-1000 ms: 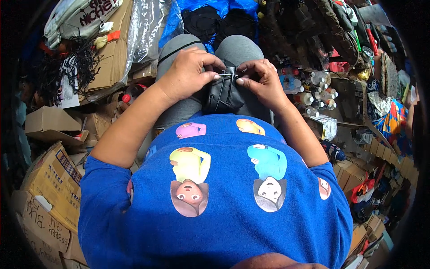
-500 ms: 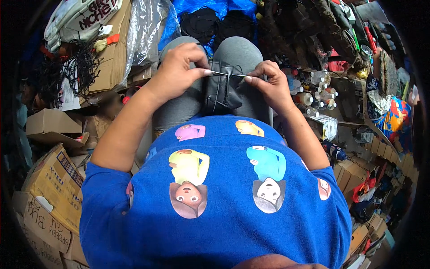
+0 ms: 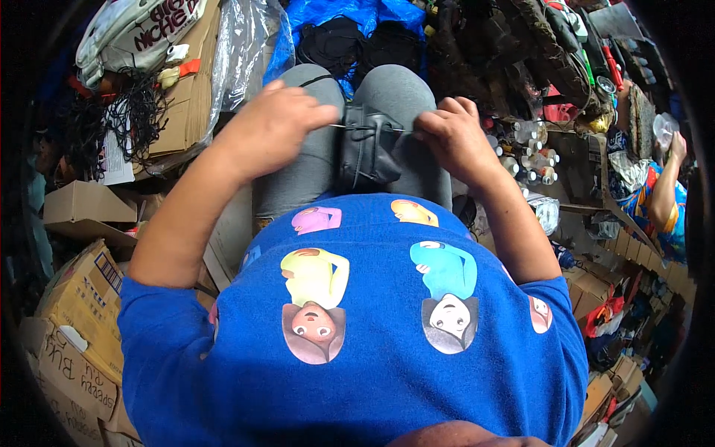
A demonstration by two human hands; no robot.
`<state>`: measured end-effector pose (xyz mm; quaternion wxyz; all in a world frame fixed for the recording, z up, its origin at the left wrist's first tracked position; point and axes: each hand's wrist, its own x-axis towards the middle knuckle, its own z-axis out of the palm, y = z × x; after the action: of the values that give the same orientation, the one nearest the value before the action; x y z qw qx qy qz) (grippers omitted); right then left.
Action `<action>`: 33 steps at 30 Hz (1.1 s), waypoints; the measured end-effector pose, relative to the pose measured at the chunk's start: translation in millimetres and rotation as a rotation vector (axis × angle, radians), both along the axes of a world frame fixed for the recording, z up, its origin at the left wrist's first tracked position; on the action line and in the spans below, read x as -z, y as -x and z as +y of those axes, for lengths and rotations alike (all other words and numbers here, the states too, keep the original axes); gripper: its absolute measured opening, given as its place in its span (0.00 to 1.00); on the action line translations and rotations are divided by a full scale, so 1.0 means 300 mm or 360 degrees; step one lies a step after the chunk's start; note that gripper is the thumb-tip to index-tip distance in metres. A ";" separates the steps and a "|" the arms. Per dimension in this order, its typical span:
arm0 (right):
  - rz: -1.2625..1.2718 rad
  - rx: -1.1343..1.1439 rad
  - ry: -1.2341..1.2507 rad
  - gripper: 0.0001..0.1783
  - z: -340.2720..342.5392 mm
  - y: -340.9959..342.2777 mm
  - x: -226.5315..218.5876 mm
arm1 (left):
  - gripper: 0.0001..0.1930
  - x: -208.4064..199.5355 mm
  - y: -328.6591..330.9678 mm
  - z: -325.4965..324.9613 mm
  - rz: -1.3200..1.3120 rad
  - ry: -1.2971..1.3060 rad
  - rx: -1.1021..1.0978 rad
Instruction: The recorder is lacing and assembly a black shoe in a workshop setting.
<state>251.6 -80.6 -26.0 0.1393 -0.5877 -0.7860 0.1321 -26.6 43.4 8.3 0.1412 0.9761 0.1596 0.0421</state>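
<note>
A black leather piece [image 3: 372, 160], which looks like a shoe upper, rests on my lap between my grey-trousered thighs. A thin black lace [image 3: 363, 134] crosses its upper part and stretches out to both sides. My left hand [image 3: 279, 123] is closed on one end of the lace, left of the leather; a bit of black lace sticks out past its fingers over my knee. To the right, my right hand [image 3: 456, 134] pinches the other end. Both hands are apart from the leather or nearly so, and the left is slightly blurred.
Black cords [image 3: 134, 112] hang in a tangle at the left, near cardboard boxes [image 3: 86, 205]. Round black bundles [image 3: 331, 43] lie on blue plastic ahead. Small bottles [image 3: 532, 149] stand at the right. Farther right, another person's arm [image 3: 666, 182] holds up a clear container.
My hands have drawn farther apart, the left one to the left, stretching the lace sideways. The leather piece stays on my lap. Another person's arm with a clear container has appeared at the far right.
</note>
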 end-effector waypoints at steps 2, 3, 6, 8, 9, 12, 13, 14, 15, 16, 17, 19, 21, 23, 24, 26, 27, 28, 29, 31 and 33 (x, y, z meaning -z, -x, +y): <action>0.0111 0.0193 0.0104 0.05 -0.023 -0.050 0.007 | 0.08 0.001 0.067 0.029 0.0058 0.0038 -0.0091; 0.0259 0.0417 0.0342 0.07 -0.028 -0.060 -0.008 | 0.07 0.001 0.096 0.040 -0.0051 0.0475 -0.0372; 0.1902 0.0803 0.0611 0.10 -0.006 -0.029 0.014 | 0.04 0.018 0.075 0.052 -0.0517 0.1254 -0.0616; 0.2311 0.0666 0.0512 0.11 0.035 0.027 0.041 | 0.06 0.028 0.007 0.030 -0.1115 0.1736 -0.0607; 0.2625 0.0603 0.0530 0.11 0.054 0.069 0.042 | 0.06 0.042 -0.038 0.018 -0.1118 0.1742 -0.0602; 0.2992 0.0555 0.0642 0.09 0.079 0.134 0.039 | 0.09 0.014 -0.133 -0.037 -0.1617 0.2801 -0.0638; 0.3008 0.0523 0.0653 0.08 0.078 0.130 0.057 | 0.09 0.032 -0.123 -0.025 -0.1617 0.2804 -0.0632; 0.3005 0.0526 0.0648 0.08 0.069 0.110 0.071 | 0.09 0.069 -0.100 -0.003 -0.1499 0.2823 -0.0519; 0.2957 0.0529 0.0621 0.08 0.059 0.086 0.072 | 0.09 0.090 -0.078 0.008 -0.1382 0.2836 -0.0414; 0.2909 0.0532 0.0593 0.08 0.052 0.065 0.069 | 0.10 0.108 -0.061 0.005 -0.1410 0.2680 -0.0628; 0.2956 0.0638 0.0524 0.08 0.040 0.041 0.057 | 0.10 0.123 -0.058 0.001 -0.1407 0.2683 -0.0629; 0.2772 0.0632 0.0651 0.07 0.023 0.011 0.052 | 0.09 0.129 -0.061 -0.014 -0.1431 0.2755 -0.0661; 0.2428 0.0701 0.0578 0.06 0.019 0.029 0.031 | 0.06 0.137 -0.071 0.014 -0.1363 0.2785 -0.0469; 0.2078 0.0757 0.0506 0.06 0.016 0.035 0.004 | 0.08 0.102 -0.129 0.017 -0.0926 0.1595 -0.0499; 0.1628 0.0648 0.0262 0.08 0.013 0.036 -0.003 | 0.14 0.107 -0.143 0.030 -0.0797 0.1272 -0.0351; 0.0984 0.0579 0.0043 0.09 -0.002 0.056 -0.041 | 0.14 0.095 -0.159 0.037 -0.0477 0.0859 -0.0279; 0.0986 0.0581 0.0042 0.09 -0.009 0.057 -0.043 | 0.15 0.089 -0.165 0.039 -0.0161 0.0445 -0.0198; 0.0726 0.0451 -0.0017 0.09 -0.013 0.057 -0.044 | 0.16 0.092 -0.172 0.047 -0.0090 0.0540 -0.0162; 0.0468 0.0319 -0.0074 0.09 -0.018 0.058 -0.045 | 0.16 0.099 -0.178 0.058 -0.0087 0.0540 -0.0161; 0.0455 0.0321 -0.0026 0.08 -0.027 0.071 -0.053 | 0.17 0.116 -0.190 0.073 0.0092 0.0901 -0.0149; 0.0294 0.0352 -0.0014 0.07 -0.027 0.075 -0.057 | 0.17 0.117 -0.194 0.078 0.0095 0.0927 -0.0173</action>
<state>229.1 -88.8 -8.9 0.2272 -0.6555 -0.7008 0.1660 31.7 66.8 -26.7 0.4081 0.8853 0.2212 -0.0268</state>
